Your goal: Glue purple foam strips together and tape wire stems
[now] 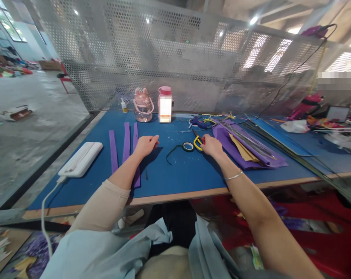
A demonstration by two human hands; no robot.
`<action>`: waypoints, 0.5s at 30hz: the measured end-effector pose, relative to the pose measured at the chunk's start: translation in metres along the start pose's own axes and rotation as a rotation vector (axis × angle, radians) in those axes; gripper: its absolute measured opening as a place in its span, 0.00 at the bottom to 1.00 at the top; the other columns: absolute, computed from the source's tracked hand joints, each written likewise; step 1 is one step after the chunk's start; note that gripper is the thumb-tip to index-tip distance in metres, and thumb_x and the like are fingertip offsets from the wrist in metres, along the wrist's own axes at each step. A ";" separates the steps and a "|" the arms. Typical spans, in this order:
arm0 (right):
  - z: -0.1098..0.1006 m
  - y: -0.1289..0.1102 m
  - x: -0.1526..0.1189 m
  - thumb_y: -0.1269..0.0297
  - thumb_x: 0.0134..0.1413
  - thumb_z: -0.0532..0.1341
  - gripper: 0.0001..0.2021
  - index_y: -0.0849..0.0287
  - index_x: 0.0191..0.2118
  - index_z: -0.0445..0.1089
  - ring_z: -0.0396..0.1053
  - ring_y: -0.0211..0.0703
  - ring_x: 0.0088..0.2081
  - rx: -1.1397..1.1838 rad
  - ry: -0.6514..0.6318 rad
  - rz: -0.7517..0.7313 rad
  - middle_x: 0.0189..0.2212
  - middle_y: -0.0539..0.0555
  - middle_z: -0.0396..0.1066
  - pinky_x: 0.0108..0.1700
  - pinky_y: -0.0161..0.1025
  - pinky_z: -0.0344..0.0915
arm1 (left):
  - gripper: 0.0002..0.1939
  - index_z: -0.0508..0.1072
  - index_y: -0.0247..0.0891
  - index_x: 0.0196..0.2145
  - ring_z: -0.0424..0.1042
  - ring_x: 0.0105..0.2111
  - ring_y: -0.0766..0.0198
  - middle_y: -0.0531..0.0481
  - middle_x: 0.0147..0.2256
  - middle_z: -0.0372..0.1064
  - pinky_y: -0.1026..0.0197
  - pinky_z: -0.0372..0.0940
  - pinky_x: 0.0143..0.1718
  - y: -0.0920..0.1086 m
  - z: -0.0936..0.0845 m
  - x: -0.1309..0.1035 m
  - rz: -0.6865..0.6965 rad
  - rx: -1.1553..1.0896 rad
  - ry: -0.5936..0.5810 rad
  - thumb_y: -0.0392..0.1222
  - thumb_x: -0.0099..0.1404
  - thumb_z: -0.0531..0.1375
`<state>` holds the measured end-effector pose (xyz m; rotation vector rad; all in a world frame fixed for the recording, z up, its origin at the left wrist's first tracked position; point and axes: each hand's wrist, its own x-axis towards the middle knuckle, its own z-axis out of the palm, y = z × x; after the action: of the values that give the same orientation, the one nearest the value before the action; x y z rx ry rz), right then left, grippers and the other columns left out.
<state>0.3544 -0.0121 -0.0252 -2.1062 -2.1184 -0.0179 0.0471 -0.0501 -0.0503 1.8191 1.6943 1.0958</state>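
Note:
My right hand (212, 145) is closed on the yellow-handled scissors (197, 142), whose dark blades point away from me over the blue tabletop. Just left of the scissors lies a roll of dark green tape (188, 146), with a loose tail curling across the table. My left hand (146, 146) hovers or rests beside the purple strips (135, 133); its fingers are curled together, and what they hold, if anything, is hidden. Two more purple strips, a middle one (126, 141) and a left one (113, 151), lie further left.
A white power bank (81, 159) with a cable sits at the left edge. Behind stand a small glue bottle (124, 106), a pink-lidded jug (143, 110) and a pink-capped bottle (165, 91). Purple sheets (268, 162) with wires lie right. A perforated metal screen (175, 58) closes the back.

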 end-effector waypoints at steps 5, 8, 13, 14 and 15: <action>-0.018 -0.025 -0.001 0.66 0.51 0.60 0.16 0.58 0.48 0.68 0.72 0.53 0.43 0.063 0.057 -0.139 0.42 0.61 0.75 0.38 0.39 0.60 | 0.29 0.73 0.38 0.18 0.68 0.20 0.64 0.50 0.16 0.69 0.62 0.58 0.26 0.009 0.001 -0.006 0.115 0.066 -0.023 0.60 0.65 0.50; -0.022 -0.058 0.011 0.67 0.52 0.60 0.16 0.57 0.48 0.68 0.71 0.51 0.41 0.231 0.054 -0.352 0.41 0.59 0.75 0.39 0.38 0.59 | 0.29 0.71 0.39 0.18 0.70 0.26 0.61 0.47 0.21 0.71 0.61 0.59 0.31 0.026 0.001 -0.018 0.247 0.105 0.026 0.60 0.66 0.48; -0.006 -0.145 0.031 0.71 0.52 0.62 0.13 0.56 0.45 0.70 0.68 0.42 0.43 0.497 -0.084 -0.646 0.43 0.52 0.74 0.44 0.34 0.58 | 0.23 0.72 0.40 0.20 0.71 0.33 0.59 0.44 0.27 0.73 0.58 0.61 0.40 0.046 0.004 -0.035 0.446 0.140 0.017 0.59 0.62 0.53; -0.001 -0.162 0.031 0.71 0.52 0.62 0.11 0.57 0.43 0.70 0.67 0.40 0.43 0.559 -0.117 -0.676 0.43 0.51 0.74 0.45 0.34 0.58 | 0.22 0.72 0.41 0.21 0.71 0.33 0.58 0.44 0.26 0.73 0.58 0.61 0.41 0.047 0.005 -0.036 0.464 0.142 0.011 0.59 0.61 0.54; 0.004 -0.178 0.029 0.72 0.52 0.63 0.10 0.57 0.41 0.70 0.67 0.40 0.43 0.629 -0.158 -0.693 0.42 0.51 0.74 0.45 0.33 0.58 | 0.22 0.73 0.40 0.21 0.71 0.33 0.58 0.44 0.26 0.73 0.57 0.62 0.41 0.047 0.005 -0.037 0.479 0.146 0.015 0.58 0.61 0.54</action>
<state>0.1765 0.0155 -0.0081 -1.0108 -2.4019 0.6517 0.0829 -0.0922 -0.0272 2.3947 1.4104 1.1902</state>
